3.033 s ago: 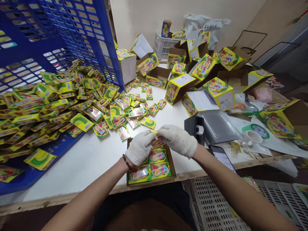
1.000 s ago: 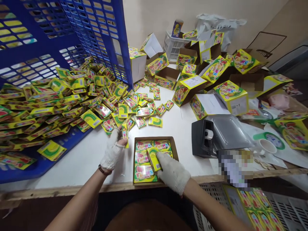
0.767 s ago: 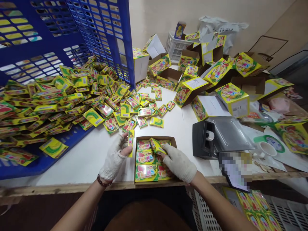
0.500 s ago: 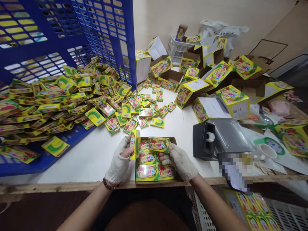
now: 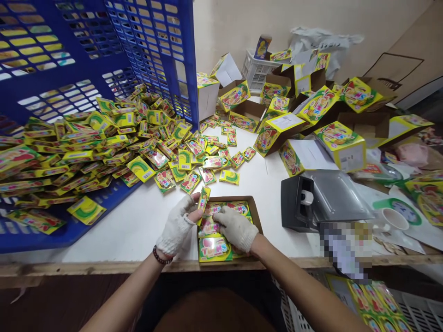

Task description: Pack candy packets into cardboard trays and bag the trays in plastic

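Note:
An open display carton point(image 5: 258, 221) sits at the table's front edge, with rows of small yellow-and-green candy boxes point(image 5: 215, 249) lying flat in it. My left hand point(image 5: 177, 223), in a white fingerless glove, grips one candy box point(image 5: 204, 203) tilted on edge above the carton's left side. My right hand point(image 5: 237, 228), gloved too, is palm down over the carton. Its fingers reach left and touch the boxes inside, with nothing visibly held; it hides several of them.
A tipped blue crate point(image 5: 194, 60) spills a big heap of candy boxes point(image 5: 104, 147) on the left. Loose boxes point(image 5: 194, 180) lie beyond the carton. To the right stand a black tape dispenser point(image 5: 296, 203), empty display cartons point(image 5: 341, 143) and a white cup point(image 5: 392, 219).
My right hand has let go of a candy box at the carton's far right and moved left over the rows. My left hand still holds its box, now turned and slightly further right.

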